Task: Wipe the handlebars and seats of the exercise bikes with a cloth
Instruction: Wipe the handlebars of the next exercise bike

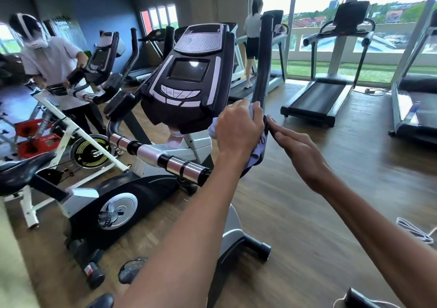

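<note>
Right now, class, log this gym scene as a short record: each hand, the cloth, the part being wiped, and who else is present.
left hand: grips the cloth round the handlebar
right hand: fingers straight, touching the handlebar
cloth: pale blue, hanging below the left hand
handlebar: upright black bar beside the console
others: person at next bike; person on treadmill

Cloth on handlebar, R of console.
</note>
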A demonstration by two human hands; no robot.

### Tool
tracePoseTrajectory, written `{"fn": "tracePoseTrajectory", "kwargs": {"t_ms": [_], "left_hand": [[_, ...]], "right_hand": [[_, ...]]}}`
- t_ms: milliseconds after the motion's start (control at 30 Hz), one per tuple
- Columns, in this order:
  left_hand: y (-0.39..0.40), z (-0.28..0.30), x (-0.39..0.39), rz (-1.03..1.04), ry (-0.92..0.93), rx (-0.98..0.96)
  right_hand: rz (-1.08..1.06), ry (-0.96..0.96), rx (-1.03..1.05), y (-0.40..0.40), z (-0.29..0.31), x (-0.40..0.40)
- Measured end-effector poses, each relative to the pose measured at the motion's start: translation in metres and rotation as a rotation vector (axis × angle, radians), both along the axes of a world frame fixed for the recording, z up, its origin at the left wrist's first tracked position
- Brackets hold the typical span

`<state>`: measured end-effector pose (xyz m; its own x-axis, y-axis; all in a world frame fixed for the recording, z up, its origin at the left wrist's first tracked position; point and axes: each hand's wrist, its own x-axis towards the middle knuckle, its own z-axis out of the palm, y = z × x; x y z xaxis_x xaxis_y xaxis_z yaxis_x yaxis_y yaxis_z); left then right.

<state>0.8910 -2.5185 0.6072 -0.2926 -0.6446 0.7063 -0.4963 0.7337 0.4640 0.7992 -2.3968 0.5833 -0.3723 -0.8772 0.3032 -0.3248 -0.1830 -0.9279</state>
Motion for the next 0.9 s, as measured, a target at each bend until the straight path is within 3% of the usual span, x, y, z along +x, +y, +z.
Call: {"fn": "tracePoseTrajectory", "kwargs": {"t_ms": [267, 400, 500, 567, 700, 767, 900], "left_hand": [[0.038, -0.059, 0.089, -0.075, 0.127, -0.120], [0.025, -0.030, 0.104, 0.032, 0.294, -0.038], [0.023, -0.006, 0.087, 0.002, 0.394, -0.063], [0.026, 0.003, 0.059, -0.073, 0.327, -0.058], [0.035, 0.000, 0.008, -0.106, -0.098, -0.118], [0.026, 0.003, 0.002, -0.095, -0.130, -0.097], [0.025, -0.001, 0.001, -0.065, -0.015, -0.039]], "right_hand": [[-0.029, 0.121, 0.093, 0.017, 0.008, 0.001], [-0.114, 0.108, 0.079, 0.024, 0.010, 0.006], [-0.126, 0.046, 0.074, 0.023, 0.015, 0.009], [-0.135, 0.040, 0.096, 0.023, 0.014, 0.007], [-0.158, -0.024, 0.087, 0.029, 0.002, -0.003], [-0.201, -0.060, 0.086, 0.030, -0.003, -0.010], [-0.225, -0.082, 0.113, 0.029, -0.003, -0.005]]}}
